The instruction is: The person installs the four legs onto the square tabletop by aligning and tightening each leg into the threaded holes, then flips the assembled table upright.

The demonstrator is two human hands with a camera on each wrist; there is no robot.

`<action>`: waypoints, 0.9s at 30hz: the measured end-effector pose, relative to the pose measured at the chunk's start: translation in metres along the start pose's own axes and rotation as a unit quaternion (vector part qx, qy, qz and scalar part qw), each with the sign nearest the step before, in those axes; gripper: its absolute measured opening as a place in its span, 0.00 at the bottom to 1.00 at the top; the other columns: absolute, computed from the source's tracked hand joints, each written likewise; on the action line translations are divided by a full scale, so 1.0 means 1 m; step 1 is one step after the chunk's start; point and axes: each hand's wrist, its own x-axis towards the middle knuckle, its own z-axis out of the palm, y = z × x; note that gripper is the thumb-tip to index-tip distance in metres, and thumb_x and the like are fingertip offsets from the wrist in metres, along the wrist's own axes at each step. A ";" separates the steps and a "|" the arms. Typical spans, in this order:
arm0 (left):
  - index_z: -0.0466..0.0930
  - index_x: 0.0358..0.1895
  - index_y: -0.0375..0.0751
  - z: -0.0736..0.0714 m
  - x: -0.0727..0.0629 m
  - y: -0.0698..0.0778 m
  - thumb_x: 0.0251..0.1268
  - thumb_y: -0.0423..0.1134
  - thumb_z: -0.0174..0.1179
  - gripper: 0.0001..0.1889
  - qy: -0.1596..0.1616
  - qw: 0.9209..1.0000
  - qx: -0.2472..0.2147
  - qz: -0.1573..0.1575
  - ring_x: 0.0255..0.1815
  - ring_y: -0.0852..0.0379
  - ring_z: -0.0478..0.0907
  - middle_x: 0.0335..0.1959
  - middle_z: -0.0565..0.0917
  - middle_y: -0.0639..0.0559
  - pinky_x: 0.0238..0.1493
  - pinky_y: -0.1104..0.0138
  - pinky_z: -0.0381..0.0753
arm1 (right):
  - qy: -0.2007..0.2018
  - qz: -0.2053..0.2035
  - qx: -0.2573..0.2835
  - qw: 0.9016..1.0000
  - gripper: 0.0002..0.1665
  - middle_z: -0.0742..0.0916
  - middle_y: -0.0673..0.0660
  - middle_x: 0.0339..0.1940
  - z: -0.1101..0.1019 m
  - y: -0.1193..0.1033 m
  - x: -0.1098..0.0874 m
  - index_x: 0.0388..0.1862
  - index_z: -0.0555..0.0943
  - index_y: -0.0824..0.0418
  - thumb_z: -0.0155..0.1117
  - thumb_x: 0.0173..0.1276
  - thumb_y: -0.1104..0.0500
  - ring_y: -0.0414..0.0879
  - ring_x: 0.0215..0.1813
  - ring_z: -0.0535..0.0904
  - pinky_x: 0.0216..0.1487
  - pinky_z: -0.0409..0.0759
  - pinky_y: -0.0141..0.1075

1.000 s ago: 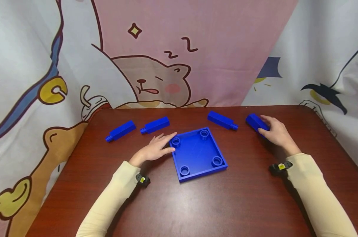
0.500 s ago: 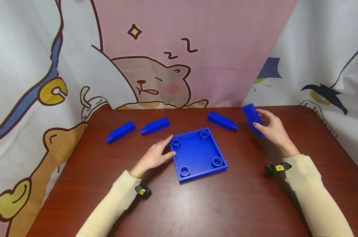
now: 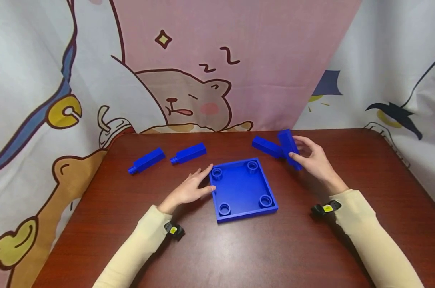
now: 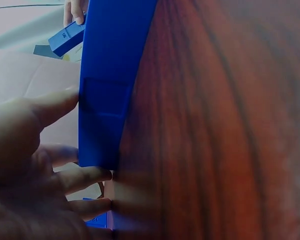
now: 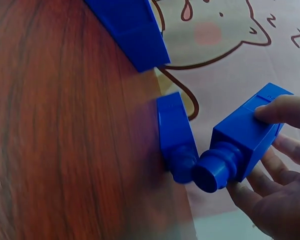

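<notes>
With left hand [image 3: 186, 190], touching tray [image 3: 239, 187]; with right hand [image 3: 317, 163], holding up a tilted bar [image 3: 288, 147].
On table [image 3: 246, 256] at left, first bar [image 3: 147, 161], then second bar [image 3: 189, 153]; next, straight fingers, apart, at left edge of tray, mid-table; behind tray, third bar [image 3: 266, 146], partly covered by the tilted bar, clamped between thumb and fingers.
</notes>
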 end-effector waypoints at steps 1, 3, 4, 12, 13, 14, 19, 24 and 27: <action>0.51 0.76 0.38 0.000 0.001 0.000 0.69 0.47 0.58 0.38 -0.003 1.000 0.000 0.001 0.73 0.31 0.48 0.73 0.59 0.41 0.67 0.37 0.44 | -0.003 -0.003 0.003 1.000 0.30 0.79 0.72 0.52 0.002 -0.007 -0.001 0.65 0.68 0.72 0.63 0.64 0.72 0.39 0.46 0.76 0.44 0.73 0.23; 0.50 0.76 0.38 0.000 0.002 -0.002 0.70 0.47 0.57 0.38 -0.008 1.000 -0.001 0.001 0.73 0.32 0.47 0.74 0.59 0.42 0.67 0.37 0.43 | -0.010 -0.008 0.012 1.000 0.29 0.79 0.74 0.51 0.005 -0.018 -0.003 0.64 0.68 0.74 0.62 0.64 0.72 0.42 0.46 0.77 0.45 0.74 0.24; 0.50 0.76 0.38 0.000 0.003 -0.002 0.70 0.47 0.57 0.38 -0.009 1.000 -0.002 0.001 0.73 0.32 0.47 0.74 0.59 0.42 0.68 0.37 0.42 | -0.014 -0.008 0.012 1.000 0.29 0.79 0.74 0.52 0.007 -0.025 -0.005 0.64 0.68 0.74 0.62 0.64 0.72 0.46 0.47 0.77 0.46 0.74 0.27; 0.48 0.77 0.40 0.000 0.003 -0.003 0.70 0.48 0.56 0.39 -0.014 1.000 -0.005 -0.003 0.74 0.33 0.45 0.74 0.58 0.43 0.68 0.38 0.40 | -0.036 -0.012 0.049 0.998 0.31 0.77 0.71 0.54 0.028 -0.007 0.005 0.65 0.67 0.71 0.64 0.64 0.72 0.61 0.53 0.74 0.46 0.75 0.27; 0.48 0.77 0.40 0.000 0.003 -0.003 0.71 0.48 0.56 0.39 -0.015 1.000 -0.004 -0.003 0.74 0.34 0.45 0.75 0.57 0.43 0.68 0.38 0.40 | -0.039 -0.013 0.059 0.997 0.31 0.77 0.70 0.55 0.031 -0.003 0.007 0.65 0.67 0.70 0.64 0.64 0.72 0.60 0.54 0.74 0.47 0.75 0.27; 0.48 0.77 0.40 0.000 0.002 -0.003 0.71 0.48 0.56 0.39 -0.016 1.000 -0.002 -0.003 0.74 0.33 0.45 0.75 0.57 0.43 0.68 0.38 0.40 | -0.041 -0.016 0.063 0.997 0.31 0.76 0.70 0.55 0.034 -0.004 0.008 0.64 0.66 0.70 0.64 0.63 0.72 0.60 0.54 0.74 0.46 0.75 0.26; 0.47 0.77 0.39 -0.002 0.002 -0.002 0.71 0.48 0.55 0.39 -0.025 1.000 0.000 -0.003 0.74 0.33 0.44 0.75 0.57 0.41 0.68 0.38 0.40 | -0.047 -0.034 0.103 0.993 0.31 0.76 0.67 0.56 0.046 -0.011 0.011 0.63 0.65 0.71 0.64 0.62 0.74 0.56 0.54 0.74 0.47 0.76 0.26; 0.45 0.77 0.39 -0.003 0.005 -0.001 0.72 0.48 0.54 0.39 -0.037 0.999 0.003 -0.003 0.74 0.33 0.43 0.74 0.57 0.41 0.68 0.38 0.40 | -0.044 -0.046 0.153 0.986 0.30 0.75 0.64 0.54 0.055 -0.018 0.014 0.60 0.63 0.74 0.63 0.61 0.77 0.48 0.53 0.75 0.48 0.77 0.27; 0.45 0.77 0.40 -0.004 0.007 -0.001 0.72 0.48 0.54 0.39 -0.043 0.999 0.002 -0.003 0.75 0.34 0.42 0.75 0.57 0.41 0.68 0.38 0.39 | -0.048 -0.042 0.169 0.984 0.29 0.75 0.62 0.54 0.060 -0.021 0.015 0.59 0.63 0.74 0.63 0.60 0.77 0.47 0.54 0.74 0.49 0.77 0.28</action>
